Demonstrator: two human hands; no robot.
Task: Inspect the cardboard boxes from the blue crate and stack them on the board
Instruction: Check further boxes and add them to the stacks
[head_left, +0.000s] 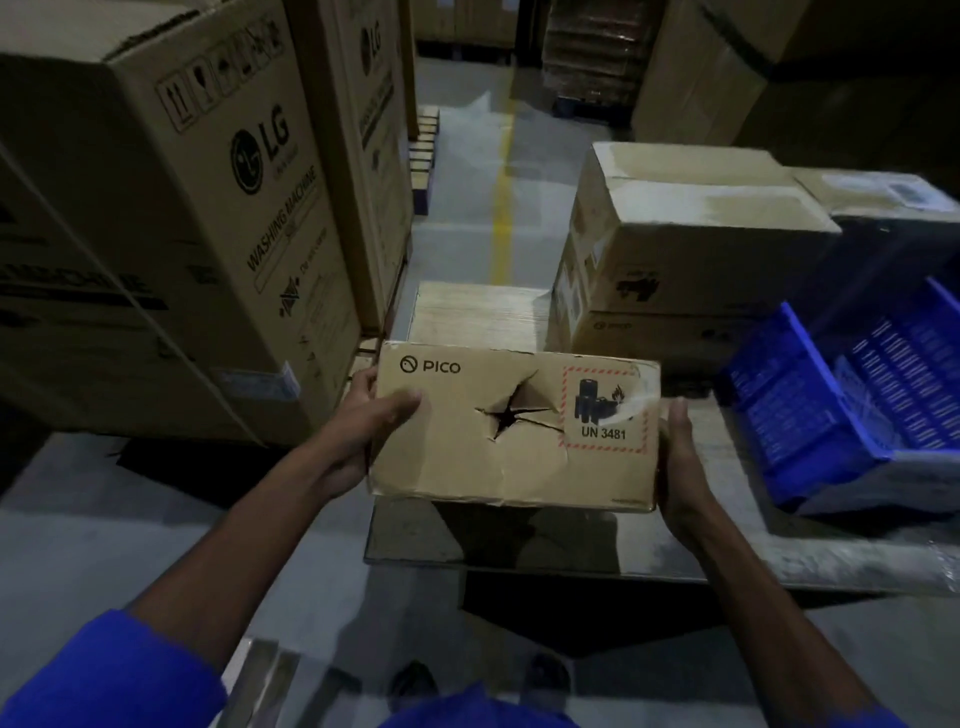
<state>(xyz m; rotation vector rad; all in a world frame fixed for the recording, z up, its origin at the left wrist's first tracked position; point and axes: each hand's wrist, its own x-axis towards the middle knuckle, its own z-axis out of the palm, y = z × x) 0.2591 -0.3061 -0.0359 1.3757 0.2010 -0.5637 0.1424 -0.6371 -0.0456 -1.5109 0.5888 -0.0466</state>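
Blue sleeves (104, 675) frame the bottom edge. Tall LG washing-machine cartons (171, 218) wall the left, leaving a floor aisle (467, 171) with a yellow line. Stacked cardboard boxes (675, 249) sit on the board (478, 312), with bare wood beside them. Right, the blue crate (841, 405) tilts. Left hand (363, 421) and right hand (680, 457) grasp the PICO box (467, 457), punctured, labelled UN 3481, held above the table edge (571, 561).

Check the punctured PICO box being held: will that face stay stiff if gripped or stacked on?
Probably not. The box has a star-shaped tear mid-face with creases running out, so that panel likely flexes under pressure. It seems fairly light: the left hand and right hand hold it up by its ends. The battery label suggests gentle handling.
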